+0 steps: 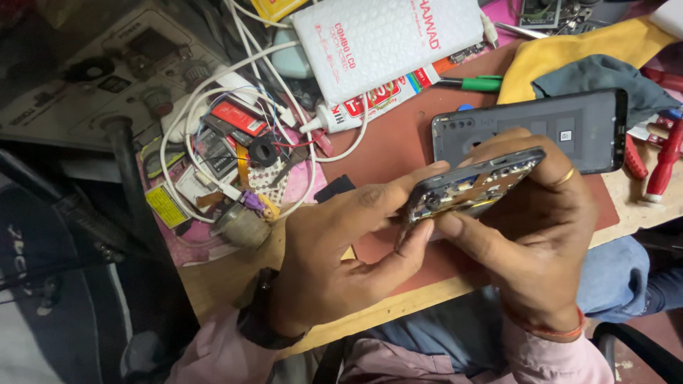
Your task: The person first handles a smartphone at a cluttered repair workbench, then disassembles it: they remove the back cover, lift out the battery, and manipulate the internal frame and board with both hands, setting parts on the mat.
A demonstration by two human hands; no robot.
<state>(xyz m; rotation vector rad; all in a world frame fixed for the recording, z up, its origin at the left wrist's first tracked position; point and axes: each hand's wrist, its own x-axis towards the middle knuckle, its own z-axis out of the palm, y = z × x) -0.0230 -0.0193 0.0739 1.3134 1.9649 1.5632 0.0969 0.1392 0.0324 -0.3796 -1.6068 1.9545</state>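
Both hands meet over the middle of the counter (398,153), holding an opened phone body (475,183) up on edge with its circuit side tilted toward the person. The right hand (544,235) cradles it from behind, fingers wrapped over the far long edge and thumb lying under the near edge. The left hand (334,252) comes in from eight o'clock, its thumb and forefinger pinching the corner by the camera end. To work that corner well, I would judge the right hand should grip by the frame only, keeping clear of the bare board, while the left works in small, even pressure instead of a hard pry, so nothing thin bends. At one o'clock from the hands a detached dark back panel (541,128) lies flat on the red mat (388,146). At eleven o'clock lie a glue tube (370,99) and a tangle of white cable (213,135); red-handled screwdrivers (665,160) lie at three o'clock.
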